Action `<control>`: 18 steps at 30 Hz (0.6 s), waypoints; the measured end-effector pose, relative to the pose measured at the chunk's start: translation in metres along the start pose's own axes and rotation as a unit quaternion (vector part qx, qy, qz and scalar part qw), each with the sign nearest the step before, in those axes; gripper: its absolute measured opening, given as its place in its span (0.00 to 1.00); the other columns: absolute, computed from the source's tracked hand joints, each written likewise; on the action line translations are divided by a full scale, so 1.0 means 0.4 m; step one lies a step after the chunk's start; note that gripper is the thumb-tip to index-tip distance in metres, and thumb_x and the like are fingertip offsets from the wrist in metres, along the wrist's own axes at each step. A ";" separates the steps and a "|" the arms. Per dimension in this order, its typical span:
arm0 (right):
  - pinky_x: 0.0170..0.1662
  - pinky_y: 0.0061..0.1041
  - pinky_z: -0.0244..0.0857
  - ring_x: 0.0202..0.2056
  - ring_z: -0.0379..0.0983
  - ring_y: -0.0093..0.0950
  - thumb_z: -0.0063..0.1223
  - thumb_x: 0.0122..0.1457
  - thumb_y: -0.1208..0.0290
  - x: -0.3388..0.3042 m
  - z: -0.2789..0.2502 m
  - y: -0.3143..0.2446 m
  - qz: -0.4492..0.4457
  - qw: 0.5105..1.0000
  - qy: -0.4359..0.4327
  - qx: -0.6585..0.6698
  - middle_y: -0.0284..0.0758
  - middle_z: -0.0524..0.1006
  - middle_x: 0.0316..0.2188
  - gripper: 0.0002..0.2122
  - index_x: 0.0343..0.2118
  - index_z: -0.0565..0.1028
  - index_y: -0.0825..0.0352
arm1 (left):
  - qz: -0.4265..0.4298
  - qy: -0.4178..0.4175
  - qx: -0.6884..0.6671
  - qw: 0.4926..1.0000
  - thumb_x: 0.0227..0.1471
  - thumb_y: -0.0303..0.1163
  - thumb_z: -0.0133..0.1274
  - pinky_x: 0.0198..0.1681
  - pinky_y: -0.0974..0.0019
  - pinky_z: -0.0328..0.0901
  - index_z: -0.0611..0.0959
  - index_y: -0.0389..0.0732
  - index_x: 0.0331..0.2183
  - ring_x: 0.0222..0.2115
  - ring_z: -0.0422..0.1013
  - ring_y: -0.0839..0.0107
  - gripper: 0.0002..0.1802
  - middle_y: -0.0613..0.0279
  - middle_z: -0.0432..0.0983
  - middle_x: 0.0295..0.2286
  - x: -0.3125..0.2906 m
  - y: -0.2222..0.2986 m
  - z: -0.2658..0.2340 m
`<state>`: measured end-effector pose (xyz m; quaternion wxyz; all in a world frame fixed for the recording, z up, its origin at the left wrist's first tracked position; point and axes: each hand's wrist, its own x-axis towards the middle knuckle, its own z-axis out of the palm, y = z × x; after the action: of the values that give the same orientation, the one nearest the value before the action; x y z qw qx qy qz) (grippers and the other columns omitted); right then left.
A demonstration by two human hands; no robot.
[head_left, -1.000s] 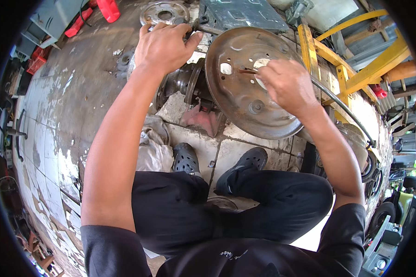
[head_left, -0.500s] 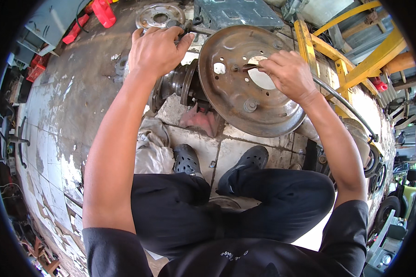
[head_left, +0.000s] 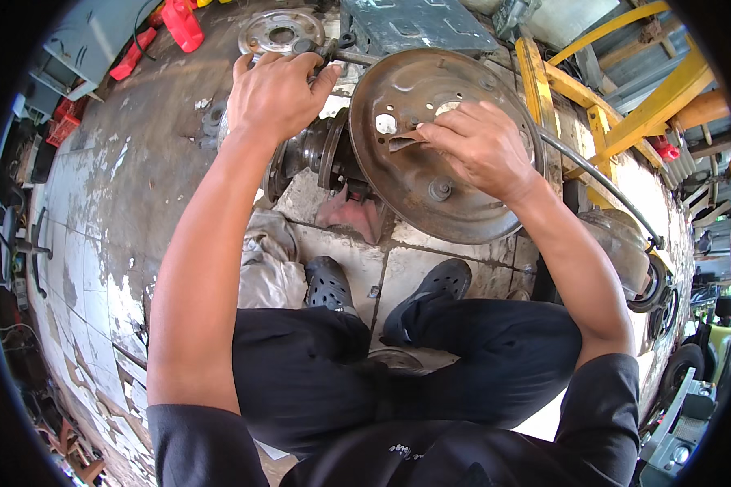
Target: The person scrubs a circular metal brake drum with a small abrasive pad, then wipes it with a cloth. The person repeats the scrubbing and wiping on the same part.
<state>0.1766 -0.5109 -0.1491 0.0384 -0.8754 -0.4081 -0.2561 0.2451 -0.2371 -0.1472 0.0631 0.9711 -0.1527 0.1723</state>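
Note:
A rusty round brake backing plate (head_left: 390,183) stands tilted on an axle assembly (head_left: 304,154) in front of me. My right hand (head_left: 483,150) is closed on a thin, flat, scraper-like piece (head_left: 404,141) with a flared brown end. That end lies against the plate's face, just below a squarish hole. The hand covers much of the plate's large centre opening. My left hand (head_left: 276,93) curls over the end of a dark metal rod (head_left: 353,57) with jointed ends, left of the plate. The undersides of its fingers are hidden.
A red stand (head_left: 351,213) sits under the axle. Grey cloth (head_left: 270,260) lies beside my left shoe. Behind are a round metal disc (head_left: 280,32) and a dark green metal box (head_left: 414,24). A yellow frame (head_left: 597,122) and a black hose (head_left: 601,183) run along the right.
My right hand has moved left and slightly down across the backing plate, carrying the scraper-like piece from the centre opening's edge toward the squarish hole. My left hand has stayed nearly still.

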 end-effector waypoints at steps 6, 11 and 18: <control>0.39 0.28 0.67 0.34 0.74 0.28 0.61 0.53 0.68 -0.058 -0.018 0.095 0.080 0.997 0.002 -0.006 0.26 0.78 0.30 0.05 0.33 0.82 0.57 | -0.011 -0.015 -0.020 1.000 0.62 0.56 0.43 0.60 0.50 0.53 0.84 0.48 0.45 0.49 0.72 0.61 0.26 0.60 0.81 0.42 0.012 0.001 0.005; 0.42 0.29 0.68 0.38 0.74 0.29 0.60 0.53 0.70 -0.043 0.015 0.059 0.061 0.998 -0.009 0.033 0.27 0.79 0.33 0.07 0.36 0.81 0.58 | 0.000 -0.004 -0.012 1.000 0.61 0.56 0.43 0.61 0.50 0.52 0.84 0.49 0.46 0.50 0.71 0.62 0.26 0.59 0.81 0.42 0.003 0.001 0.001; 0.44 0.31 0.66 0.39 0.73 0.29 0.58 0.55 0.68 -0.042 -0.012 0.035 0.075 0.993 -0.027 0.084 0.28 0.79 0.33 0.07 0.36 0.81 0.57 | -0.008 -0.016 -0.010 1.000 0.61 0.58 0.42 0.62 0.50 0.51 0.84 0.50 0.45 0.51 0.71 0.60 0.27 0.56 0.81 0.42 0.007 0.006 -0.008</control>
<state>0.1756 -0.5332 -0.1510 0.1196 -0.9037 -0.3626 -0.1937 0.2459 -0.2398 -0.1431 0.0719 0.9741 -0.1480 0.1552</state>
